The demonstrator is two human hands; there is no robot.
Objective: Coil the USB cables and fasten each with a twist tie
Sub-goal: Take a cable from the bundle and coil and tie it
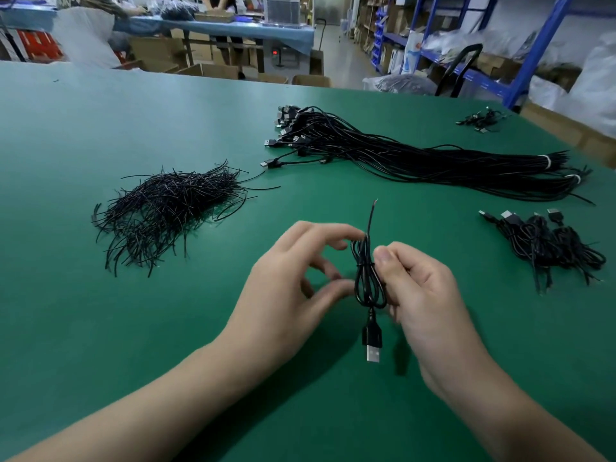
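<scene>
1. Head view: the cable [368, 288] is held up between both hands at 6 o'clock of the table [100, 328], just above the green top.
2. The cable is wound into a narrow upright coil. A tie [365, 263] is wrapped round its upper half.
3. The bare wire end [371, 215] sticks up toward 12 o'clock from the coil. The plug [372, 345] hangs down at 6 o'clock, its metal tip lowest.
4. The right hand [420, 295] grips the coil from its 3 o'clock side, thumb near the tie and fingers curled behind the loops.
5. The left hand [293, 281] is curled at the coil's 9 o'clock side. Its forefinger tip meets the top of the coil and its thumb tip presses the lower loop, so it pinches the cable lightly.
6. A tie pile [166, 211] lies on the table at 10 o'clock from the hands, well apart from them.
7. A long bundle [400, 151] of straight cables lies at 1 o'clock, plugs fanned out at its left end and white bands round its right end.
8. A coiled heap [550, 245] of cables sits at 3 o'clock of the hands, near the table's right edge.
9. A smaller clump [480, 120] of cables lies at 2 o'clock, at the far edge.
</scene>
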